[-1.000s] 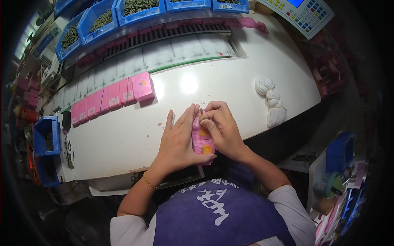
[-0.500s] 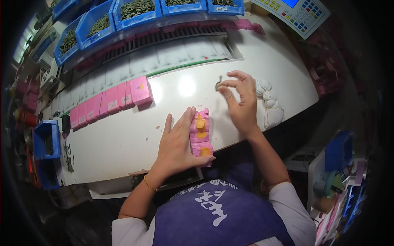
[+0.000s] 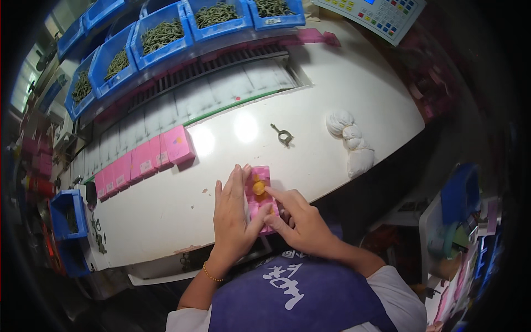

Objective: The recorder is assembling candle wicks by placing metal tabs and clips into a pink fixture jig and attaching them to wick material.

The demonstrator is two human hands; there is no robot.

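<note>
I see my left hand (image 3: 235, 218) pressed flat against the pink tray (image 3: 260, 196) at the near worktop (image 3: 310, 138) edge — steadying it, I judge — while my right hand (image 3: 296, 218) fingertips pinch at its yellow piece (image 3: 258, 188).

Place: small-parts assembly or packing workshop, factory bench.
Worktop: long curved white table (image 3: 166, 221), edges scuffed and stained.
Parts storage: row of blue bins (image 3: 160, 33) at the far edge, filled with dark green metal pieces.
Stock: line of pink boxes (image 3: 144, 160) set side by side on the left of the bench.
Loose hardware: one small metal fitting (image 3: 283, 134) lying on the white surface.
Equipment: control panel with coloured keys (image 3: 381, 14) at the upper right.
Surroundings: more blue crates (image 3: 69, 213) on the left, cluttered shelves on both sides.
Cleaning material: knotted white rag (image 3: 348, 138) near the right edge.
</note>
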